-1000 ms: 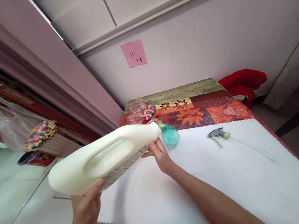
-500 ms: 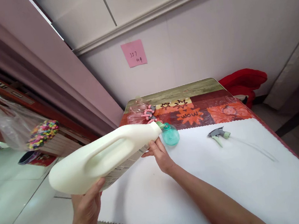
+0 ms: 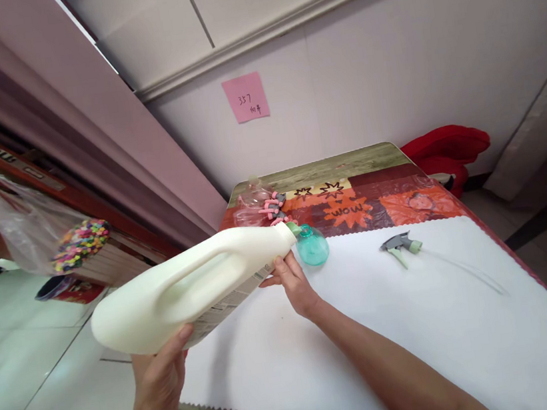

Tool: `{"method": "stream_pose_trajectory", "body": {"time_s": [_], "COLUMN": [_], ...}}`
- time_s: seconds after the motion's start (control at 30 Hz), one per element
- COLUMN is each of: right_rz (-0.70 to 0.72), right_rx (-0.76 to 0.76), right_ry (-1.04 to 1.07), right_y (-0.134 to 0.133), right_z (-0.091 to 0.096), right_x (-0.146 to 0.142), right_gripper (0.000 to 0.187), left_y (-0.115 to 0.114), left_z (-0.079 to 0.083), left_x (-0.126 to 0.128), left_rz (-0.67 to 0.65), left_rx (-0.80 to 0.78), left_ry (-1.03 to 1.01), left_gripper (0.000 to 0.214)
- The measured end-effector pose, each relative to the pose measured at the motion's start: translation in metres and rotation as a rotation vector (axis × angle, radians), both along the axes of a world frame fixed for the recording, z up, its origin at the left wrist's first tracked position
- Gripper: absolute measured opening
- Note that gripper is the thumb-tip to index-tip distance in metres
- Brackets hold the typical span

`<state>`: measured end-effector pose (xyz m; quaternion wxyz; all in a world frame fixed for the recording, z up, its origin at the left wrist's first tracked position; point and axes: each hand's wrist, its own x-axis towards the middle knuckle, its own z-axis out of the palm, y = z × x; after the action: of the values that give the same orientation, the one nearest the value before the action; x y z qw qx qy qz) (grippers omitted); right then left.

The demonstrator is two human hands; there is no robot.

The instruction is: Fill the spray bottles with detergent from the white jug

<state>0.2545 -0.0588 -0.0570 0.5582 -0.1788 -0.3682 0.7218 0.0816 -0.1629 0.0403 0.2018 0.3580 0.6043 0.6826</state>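
Observation:
A large cream-white detergent jug is tilted nearly on its side, its green spout at the mouth of a round teal spray bottle standing on the white mat. My left hand holds the jug near its base from below, thumb on the label side. Closer to the neck, my right hand grips the jug from underneath. Whether liquid flows is too small to tell. To the right, a grey and green trigger sprayer head with a long clear tube lies on the mat.
The white mat covers most of the table. Behind the jug lie clear spray bottles with pink and grey triggers. A plastic bag hangs at the left, and a pink note is on the wall. Red cloth is beyond the table.
Almost nothing differs. The view has shifted very slightly; both hands keep holding the tilted jug at the teal bottle's mouth.

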Motion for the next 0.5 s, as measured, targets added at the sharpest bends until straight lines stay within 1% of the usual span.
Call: {"method": "stream_pose_trajectory", "body": {"time_s": [0.5], "right_rz": [0.005], "right_rx": [-0.002], "right_ry": [0.003], "right_y": [0.0001], "right_z": [0.0007], "right_x": [0.0008], "right_gripper": [0.056], "left_y": [0.0001], "left_z": [0.0012], "left_x": [0.0003], "left_rz": [0.003], "left_rx": [-0.014], "left_ry": [0.011], "left_gripper": [0.069]}}
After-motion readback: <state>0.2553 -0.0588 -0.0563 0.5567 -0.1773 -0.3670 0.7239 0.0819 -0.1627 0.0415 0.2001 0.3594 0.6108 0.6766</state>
